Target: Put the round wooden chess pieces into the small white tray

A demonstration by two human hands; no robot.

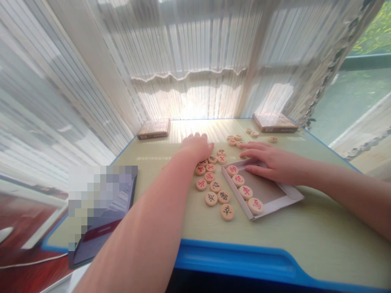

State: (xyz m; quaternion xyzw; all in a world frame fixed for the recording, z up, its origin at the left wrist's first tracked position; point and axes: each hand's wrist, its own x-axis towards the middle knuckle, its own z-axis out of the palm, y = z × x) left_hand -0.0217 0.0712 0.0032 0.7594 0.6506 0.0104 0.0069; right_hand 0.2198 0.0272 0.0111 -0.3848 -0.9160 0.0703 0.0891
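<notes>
My left hand [198,146] reaches out palm down on the table, just left of a cluster of round wooden Chinese chess pieces [209,176] marked in red and black. Its fingers point away and are partly hidden by the back of the hand. Over the far side of a shallow open cardboard box [275,207] is my right hand [262,160], fingers apart, the thumb inside the box. A row of red-marked pieces [245,191] lies along the box's left wall. More pieces [234,139] lie beyond the right fingertips.
Two flat patterned boxes lie at the back corners, one left [154,128] and one right [275,123]. A tablet-like screen [104,228], partly blurred out, stands at the left edge. The table [330,236] has a blue rim, with a sheer curtain [195,53] behind it.
</notes>
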